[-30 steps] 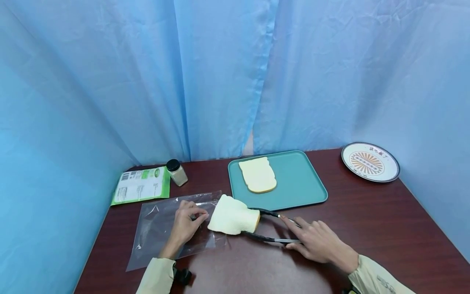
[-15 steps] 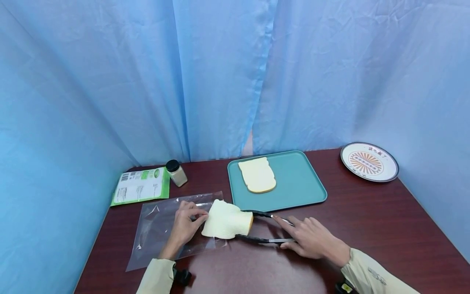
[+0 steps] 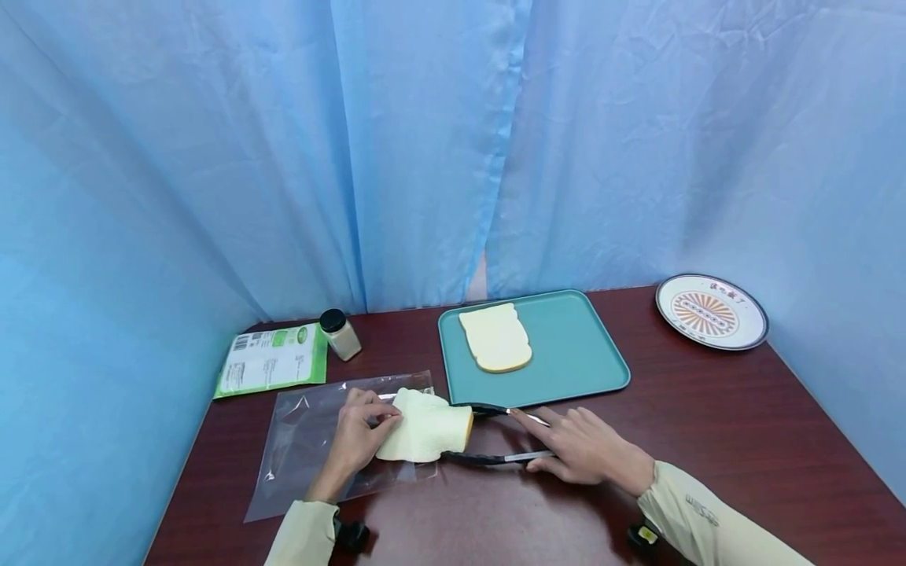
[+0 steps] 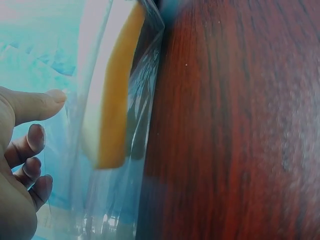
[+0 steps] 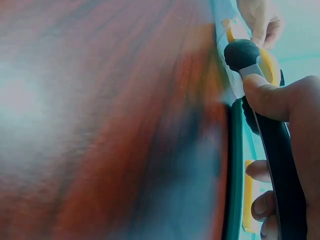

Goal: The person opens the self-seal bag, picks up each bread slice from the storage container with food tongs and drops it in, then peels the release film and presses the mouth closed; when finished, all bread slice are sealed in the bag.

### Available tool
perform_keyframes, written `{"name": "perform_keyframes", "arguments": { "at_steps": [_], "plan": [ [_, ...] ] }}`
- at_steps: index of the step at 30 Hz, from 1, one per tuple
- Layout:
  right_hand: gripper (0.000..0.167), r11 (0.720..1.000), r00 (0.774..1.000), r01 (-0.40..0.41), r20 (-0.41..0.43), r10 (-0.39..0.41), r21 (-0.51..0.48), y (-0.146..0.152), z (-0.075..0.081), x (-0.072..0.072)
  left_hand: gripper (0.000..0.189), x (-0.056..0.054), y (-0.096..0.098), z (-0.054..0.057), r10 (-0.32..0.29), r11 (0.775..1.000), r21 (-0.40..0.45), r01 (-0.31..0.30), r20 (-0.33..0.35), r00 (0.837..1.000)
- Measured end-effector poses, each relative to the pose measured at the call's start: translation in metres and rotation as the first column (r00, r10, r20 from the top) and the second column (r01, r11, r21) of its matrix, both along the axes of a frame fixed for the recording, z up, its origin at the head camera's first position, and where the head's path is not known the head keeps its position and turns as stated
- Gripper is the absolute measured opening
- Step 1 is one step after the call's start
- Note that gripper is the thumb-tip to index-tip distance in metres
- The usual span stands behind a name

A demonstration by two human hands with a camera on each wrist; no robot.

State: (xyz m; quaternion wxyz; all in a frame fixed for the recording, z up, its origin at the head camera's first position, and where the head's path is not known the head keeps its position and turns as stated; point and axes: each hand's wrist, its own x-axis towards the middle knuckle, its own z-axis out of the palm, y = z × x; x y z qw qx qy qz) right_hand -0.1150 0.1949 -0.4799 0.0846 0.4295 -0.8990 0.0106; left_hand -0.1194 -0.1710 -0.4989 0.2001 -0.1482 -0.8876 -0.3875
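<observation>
Centring the dial on the soft white bread slice with a golden crust (image 3: 425,428), the left hand (image 3: 359,436) sits at nine o'clock, finger and thumb pinching the clear flat plastic bag (image 3: 304,432), probably to hold its mouth lifted around the slice's far end, which shows behind film in the left wrist view. At three o'clock the right hand (image 3: 583,448) grips the black-tipped metal tongs (image 3: 488,458); their two arms squeeze the slice's near end narrower, presumably so it fits. The teal rectangular tray (image 3: 573,346) at two o'clock carries a second white slice (image 3: 497,338), its rim close beside the upper arm and leaving little room there. The green-and-white packet (image 3: 272,358) at ten and black-lidded jar (image 3: 341,336) nearer eleven stand beyond the bag, out of the way.
</observation>
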Motion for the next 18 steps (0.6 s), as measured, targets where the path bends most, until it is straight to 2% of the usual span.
{"name": "perform_keyframes", "arguments": {
  "at_steps": [5, 13, 18],
  "plan": [
    [0.072, 0.999, 0.999, -0.048, 0.009, 0.048, 0.017, -0.010, 0.001, -0.009, 0.014, 0.000, -0.002, -0.003, -0.007, 1.000, -0.005, 0.007, -0.033, 0.999],
    [0.073, 0.992, 0.995, -0.093, -0.025, 0.096, 0.082, -0.020, 0.003, -0.022, 0.012, 0.000, -0.003, -0.003, 0.003, 1.000, 0.000, -0.003, -0.011, 1.000],
    [0.072, 0.986, 0.988, -0.135, -0.066, 0.141, 0.095, -0.023, 0.002, -0.032, 0.014, -0.001, -0.004, -0.004, -0.016, 1.000, 0.002, 0.017, -0.052, 0.999]
  ]
}}
